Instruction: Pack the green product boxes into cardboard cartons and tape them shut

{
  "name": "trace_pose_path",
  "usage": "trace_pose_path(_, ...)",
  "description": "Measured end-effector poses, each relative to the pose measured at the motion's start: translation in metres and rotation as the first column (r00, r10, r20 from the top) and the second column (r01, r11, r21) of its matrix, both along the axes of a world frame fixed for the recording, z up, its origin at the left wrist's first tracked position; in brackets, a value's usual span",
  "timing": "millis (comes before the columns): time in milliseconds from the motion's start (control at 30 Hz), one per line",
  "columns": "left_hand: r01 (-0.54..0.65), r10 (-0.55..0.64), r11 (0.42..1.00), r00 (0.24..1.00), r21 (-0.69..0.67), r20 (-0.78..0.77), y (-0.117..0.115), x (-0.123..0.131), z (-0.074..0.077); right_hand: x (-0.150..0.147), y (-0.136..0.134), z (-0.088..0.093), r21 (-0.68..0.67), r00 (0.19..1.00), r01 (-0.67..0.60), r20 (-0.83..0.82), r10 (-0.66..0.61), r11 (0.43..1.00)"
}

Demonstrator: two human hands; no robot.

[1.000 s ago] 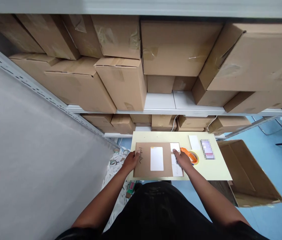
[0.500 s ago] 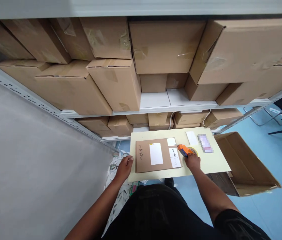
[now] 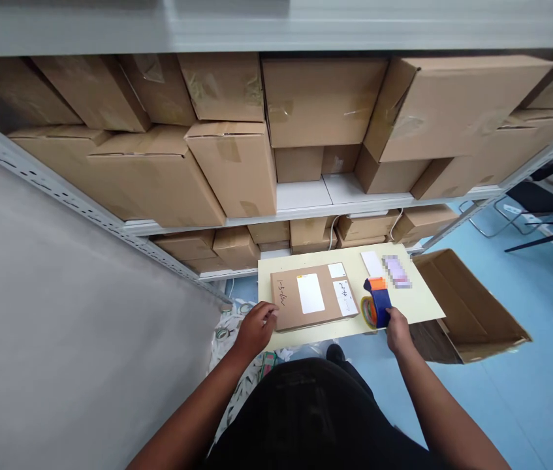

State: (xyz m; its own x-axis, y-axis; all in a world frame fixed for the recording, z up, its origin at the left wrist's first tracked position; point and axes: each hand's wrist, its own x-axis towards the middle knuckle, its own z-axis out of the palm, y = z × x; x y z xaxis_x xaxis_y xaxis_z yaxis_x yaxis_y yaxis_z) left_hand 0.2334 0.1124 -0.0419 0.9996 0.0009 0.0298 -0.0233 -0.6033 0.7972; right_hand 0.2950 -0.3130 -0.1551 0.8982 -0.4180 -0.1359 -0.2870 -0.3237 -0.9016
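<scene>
A flat brown cardboard box (image 3: 286,307) lies on a cream tabletop (image 3: 418,300), with white labels (image 3: 310,294) and handwriting on its top. At its near left corner is my left hand (image 3: 259,326), fingers curled and closed on the corner. My right hand (image 3: 397,328) grips the handle of a blue and orange tape dispenser (image 3: 380,303) that carries a roll of tape (image 3: 368,312). The dispenser is held upright just right of the box, over the tabletop.
Behind the table, shelving (image 3: 300,214) holds several cardboard boxes (image 3: 325,104). On the tabletop lie a white pad (image 3: 371,264) and a blurred purplish item (image 3: 396,271). A large open carton (image 3: 476,313) stands at right. Scrap strips (image 3: 237,385) litter the floor at left, beside a grey wall (image 3: 51,313).
My right hand has lifted the tape dispenser from the tabletop, turned it and brought it nearer. My left hand has moved right, onto the box's near left corner.
</scene>
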Motion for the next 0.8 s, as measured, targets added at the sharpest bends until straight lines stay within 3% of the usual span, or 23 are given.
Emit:
trace_pose_path(133,0.21,-0.218,0.972,0.974,-0.107,-0.068,-0.077,0.033,0.022,-0.032,0.007,0.017,0.098,0.998,-0.063,-0.012,0.065,0.993)
trace_pose_path(233,0.291,-0.311,0.947,0.937,-0.139,-0.16,-0.144,0.067,0.024,-0.04,-0.002,0.028,0.158,0.987,-0.15,-0.038,0.157,0.976)
trace_pose_path(300,0.23,-0.28,0.956,0.904,-0.182,-0.323,-0.183,0.088,0.019,-0.041,-0.015,0.034,0.154,0.973,-0.217,-0.05,0.227,0.964)
trace_pose_path(400,0.075,-0.272,0.941,0.749,-0.331,-0.605,-0.229,0.109,0.007,-0.04,-0.04,0.041,0.132,0.937,-0.335,-0.057,0.344,0.933)
trace_pose_path(500,-0.03,-0.316,0.897,0.654,-0.44,-0.687,-0.258,0.108,-0.007,-0.038,-0.063,0.042,0.164,0.897,-0.423,-0.066,0.438,0.891)
trace_pose_path(633,-0.119,-0.282,0.874,0.666,-0.471,-0.691,-0.281,0.091,-0.021,-0.032,-0.083,0.034,0.218,0.857,-0.485,-0.074,0.51,0.847)
trace_pose_path(700,-0.125,-0.205,0.907,0.704,-0.403,-0.68,-0.287,0.088,-0.025,-0.027,-0.089,0.026,0.217,0.837,-0.518,-0.071,0.542,0.828)
trace_pose_path(800,-0.102,-0.025,0.98,0.789,-0.17,-0.614,-0.283,0.102,-0.024,-0.022,-0.095,0.012,0.205,0.828,-0.525,-0.102,0.551,0.826)
